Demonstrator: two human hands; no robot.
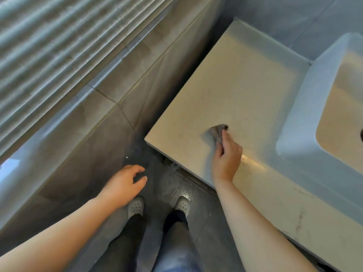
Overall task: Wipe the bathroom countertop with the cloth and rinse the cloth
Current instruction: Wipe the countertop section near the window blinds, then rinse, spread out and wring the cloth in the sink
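Note:
A pale beige countertop (231,83) fills the right half of the view. A small grey cloth (217,132) lies bunched on it near the front edge. My right hand (226,154) grips the cloth from behind, fingers curled round it and pressing it onto the counter. A wet glossy patch shows on the counter just right of that hand. My left hand (125,183) hangs over the floor to the left of the counter, fingers loosely spread, holding nothing. A white rectangular basin (306,107) stands on the counter at the right.
Dark grey floor tiles (161,185) lie below, with my two feet in white perforated shoes (136,206). A glossy tiled wall (78,122) runs along the left, with a ribbed panel (49,36) above it. Dark smudges mark the counter's near right part.

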